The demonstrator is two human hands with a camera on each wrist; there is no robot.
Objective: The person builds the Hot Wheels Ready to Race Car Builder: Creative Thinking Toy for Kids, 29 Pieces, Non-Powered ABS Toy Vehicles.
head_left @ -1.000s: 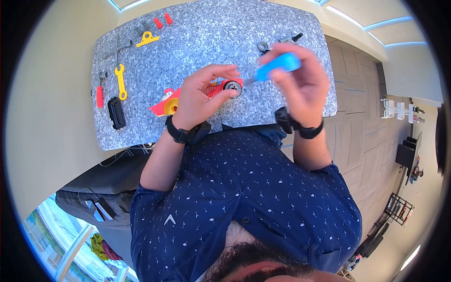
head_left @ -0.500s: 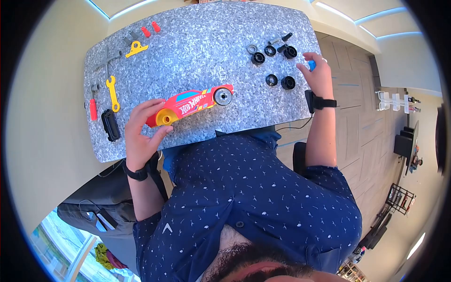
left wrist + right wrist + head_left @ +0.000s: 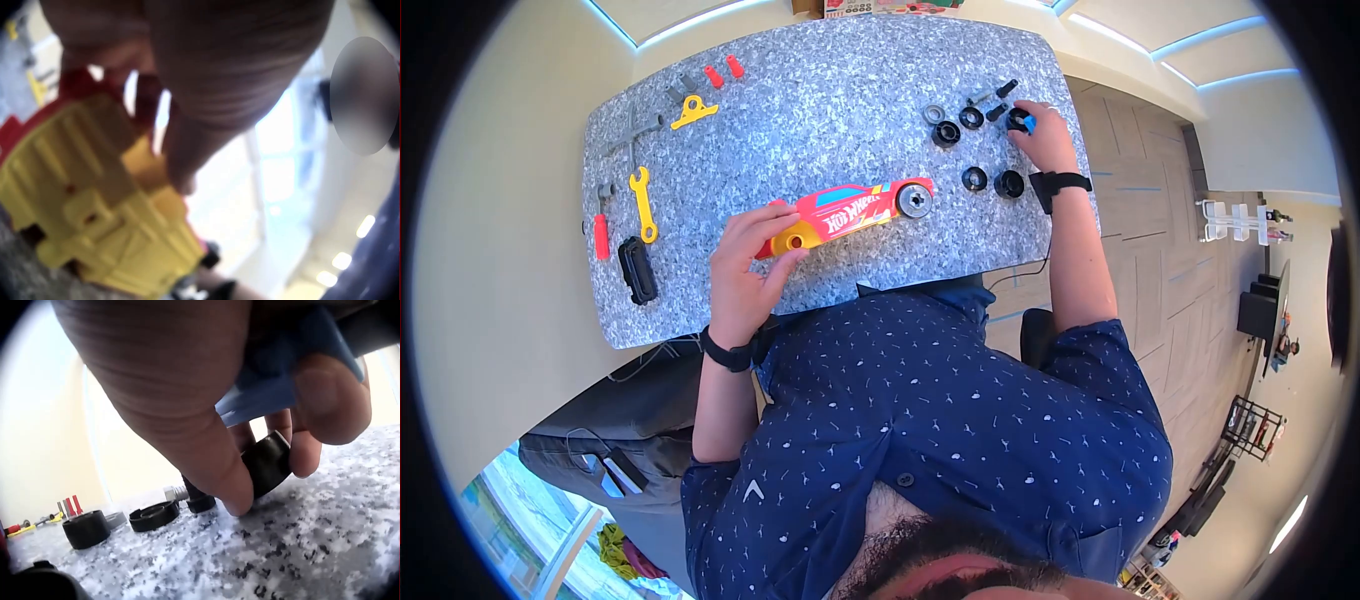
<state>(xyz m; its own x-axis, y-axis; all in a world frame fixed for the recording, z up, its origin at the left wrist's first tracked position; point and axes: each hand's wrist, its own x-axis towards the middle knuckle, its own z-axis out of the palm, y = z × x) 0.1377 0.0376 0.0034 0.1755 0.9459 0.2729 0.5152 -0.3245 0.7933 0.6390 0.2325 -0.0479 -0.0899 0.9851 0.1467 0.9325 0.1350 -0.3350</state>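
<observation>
A red toy car [image 3: 850,212] lies on its side near the table's front edge, a silver-faced wheel [image 3: 914,201] at its right end. My left hand [image 3: 745,265] grips the car's left end, thumb beside a bare yellow hub [image 3: 795,242]. The yellow underside [image 3: 94,206] fills much of the left wrist view. At the far right of the table, my right hand [image 3: 1050,142] pinches a black wheel [image 3: 269,464] low over the surface. That same hand keeps a blue-handled screwdriver [image 3: 269,397] tucked in its fingers.
Loose black wheels [image 3: 1009,184], a grey ring [image 3: 934,115] and black pins [image 3: 1007,88] lie around the right hand. Along the left side are a yellow wrench [image 3: 642,205], a black case [image 3: 636,270], a red-handled tool [image 3: 601,237] and a yellow bracket [image 3: 694,111].
The right hand has carried the screwdriver from the car's wheel to the loose black wheels and taken hold of one. My left hand has shifted to the car's left end.
</observation>
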